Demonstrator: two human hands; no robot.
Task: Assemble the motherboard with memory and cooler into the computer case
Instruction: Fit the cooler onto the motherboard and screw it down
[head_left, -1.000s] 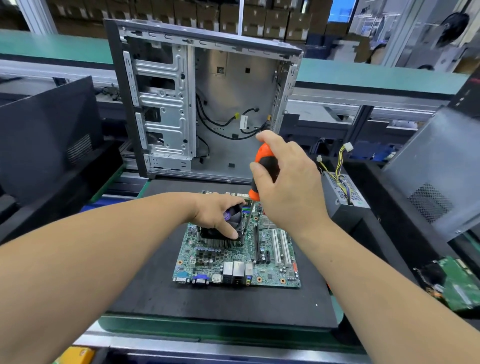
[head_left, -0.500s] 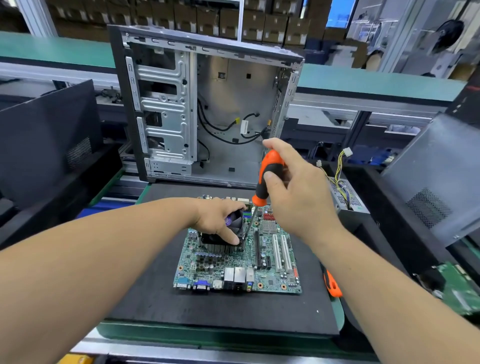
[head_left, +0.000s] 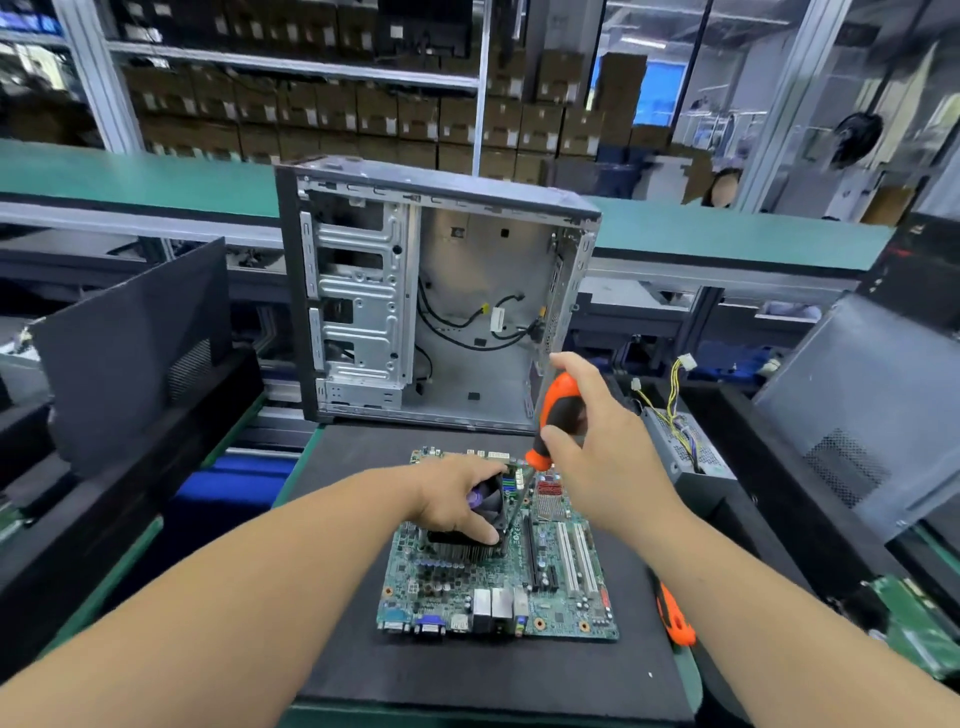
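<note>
Orange-black screwdriver (head_left: 558, 415) in right hand (head_left: 602, 457) grip, fingers wrapped round handle; shaft slants down-left, tip at cooler (head_left: 470, 535) corner. Left hand (head_left: 457, 499) grips cooler top on motherboard (head_left: 561, 597). Motherboard flat on tabletop (head_left: 363, 649), below both grips, ports toward person.

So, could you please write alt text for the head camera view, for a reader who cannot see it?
A person's right hand grips an orange-and-black screwdriver angled down at a corner of the cooler, which the left hand holds on a green motherboard. The board lies on a black mat, with an open, empty computer case standing upright behind it.
</note>
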